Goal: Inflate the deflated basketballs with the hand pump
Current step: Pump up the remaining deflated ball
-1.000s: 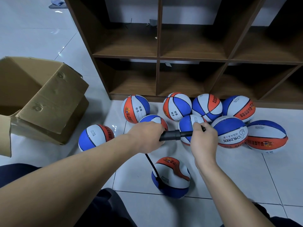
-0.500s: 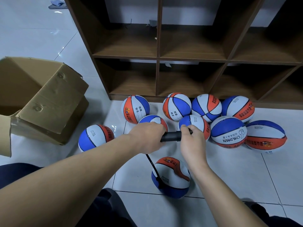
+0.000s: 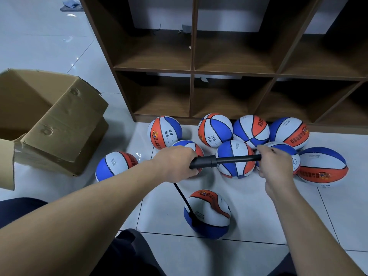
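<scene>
Nine basketballs counted on the floor: eight clustered far by the wooden shelf unit (image 3: 193,72), one alone nearest me. One cardboard box (image 3: 51,124), open, far left. One hand pump (image 3: 225,160), held level, long axis running left to right above the floor. My left hand (image 3: 175,165) is wrapped tight round the pump barrel; my right hand (image 3: 276,166) is closed on the handle end, rod drawn out between them. One black hose (image 3: 182,198) drops from the barrel to the near basketball (image 3: 208,214), entering its left side. That ball sits below and between both hands, closer to the left. Judgement: next stroke drives the right hand leftward along the pump axis, toward the left hand.
</scene>
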